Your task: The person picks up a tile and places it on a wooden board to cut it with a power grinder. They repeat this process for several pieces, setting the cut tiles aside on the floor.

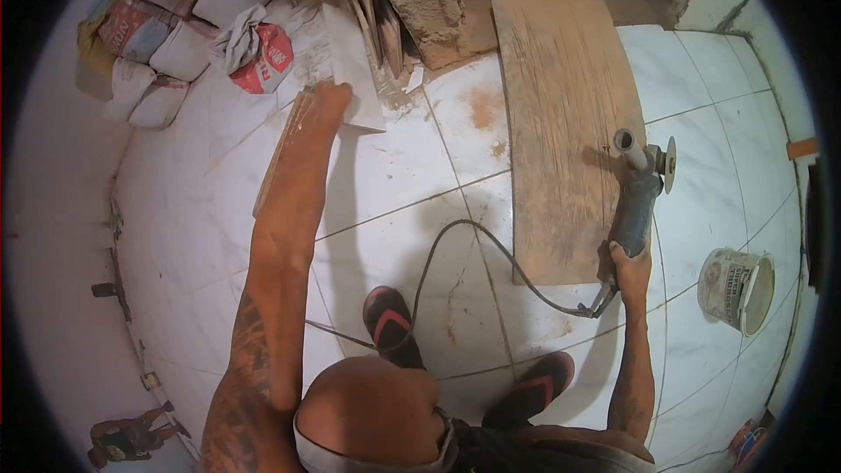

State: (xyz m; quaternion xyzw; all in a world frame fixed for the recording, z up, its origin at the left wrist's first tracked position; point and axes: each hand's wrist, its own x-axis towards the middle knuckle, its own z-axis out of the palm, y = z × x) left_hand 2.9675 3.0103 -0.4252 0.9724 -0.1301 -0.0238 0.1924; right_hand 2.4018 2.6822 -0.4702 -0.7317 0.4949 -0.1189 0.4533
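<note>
My left hand is closed on the edge of a narrow white tile piece, which slants over the floor with its shadow below. Beside that forearm runs a thin brown strip, partly hidden by the arm. My right hand is wrapped round the rear of an angle grinder. The grinder's side handle points up, and its thin disc faces right. From its back end a black cord loops left across the floor. The grinder overlaps the right edge of a worn wooden board.
Filled sacks are piled at upper left, near a crumpled red-and-white bag. A rough concrete pillar stands behind, with boards leaning on it. A white bucket lies on the tiled floor at right. Another person appears at lower left.
</note>
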